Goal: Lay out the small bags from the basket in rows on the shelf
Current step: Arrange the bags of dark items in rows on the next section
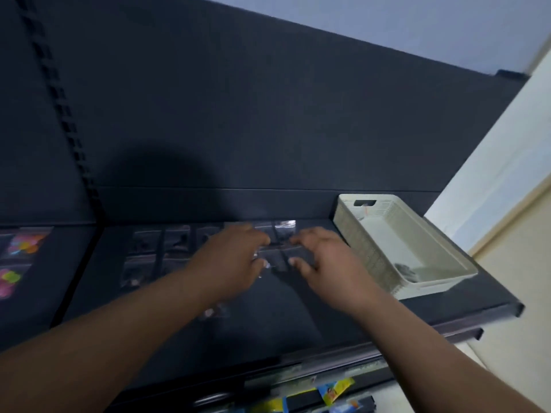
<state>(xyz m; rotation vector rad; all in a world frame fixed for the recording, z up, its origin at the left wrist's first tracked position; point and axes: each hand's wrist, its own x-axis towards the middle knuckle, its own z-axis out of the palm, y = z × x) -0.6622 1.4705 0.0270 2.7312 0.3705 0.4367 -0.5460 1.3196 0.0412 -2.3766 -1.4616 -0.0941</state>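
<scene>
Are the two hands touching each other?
Apart. The head view shows a gap between the left hand and the right hand, with a small bag and dark shelf visible in it.

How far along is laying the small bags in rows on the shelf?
Done: a back row of bags lies on the shelf. In hand: the left hand and right hand work at the second row's right end; blur hides the grip. Left: a few leftover bags lie in the basket.
</scene>
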